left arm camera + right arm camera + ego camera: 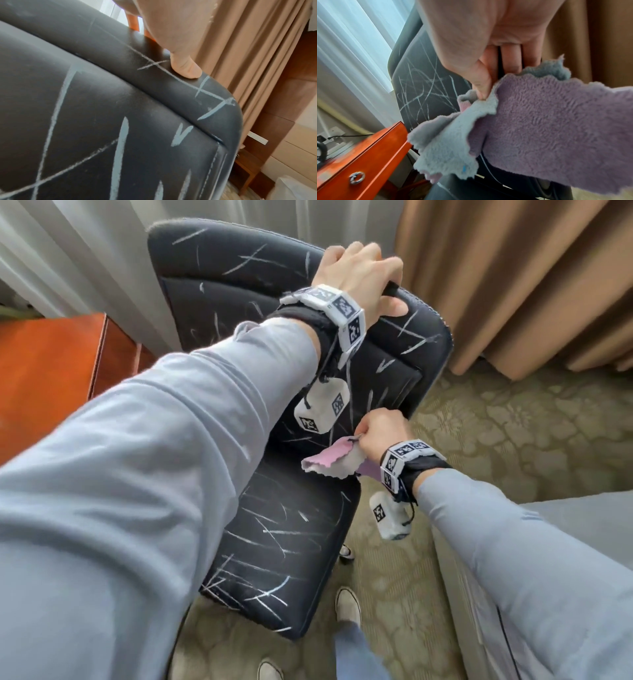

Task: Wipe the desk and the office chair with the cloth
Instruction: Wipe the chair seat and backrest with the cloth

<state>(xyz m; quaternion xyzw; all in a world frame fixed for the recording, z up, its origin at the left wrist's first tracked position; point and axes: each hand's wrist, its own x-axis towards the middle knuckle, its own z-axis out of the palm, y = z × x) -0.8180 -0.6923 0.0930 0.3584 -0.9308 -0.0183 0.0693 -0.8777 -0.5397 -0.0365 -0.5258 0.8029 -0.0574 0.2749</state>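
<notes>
Standing left of the office chair, the orange wooden desk shows only a corner from above; the right wrist view catches its one drawer, closed behind a round metal pull, so whatever it holds cannot be seen. The chair is black, and pale chalky strokes cross its seat and backrest all over. The person's left hand is clamped over the top edge of the backrest, fingers hooked down behind it and the thumb pressed onto the padded front rim, right beside a crossing of two strokes. Below that, at the right edge of the chair where backrest meets seat, the right hand is clenched around one bunched end of the cloth. The fabric is pinched between thumb and curled fingers, and the loose rest of it, lilac on one face and pale grey on the other, spills out leftward and downward from the fist and hangs over the seat. Whether the hanging part touches the seat cannot be told. Right of the chair, tan curtains fall to a patterned carpet, and white sheers hang behind the backrest. A white shoe shows on the carpet just below the seat's front edge.
</notes>
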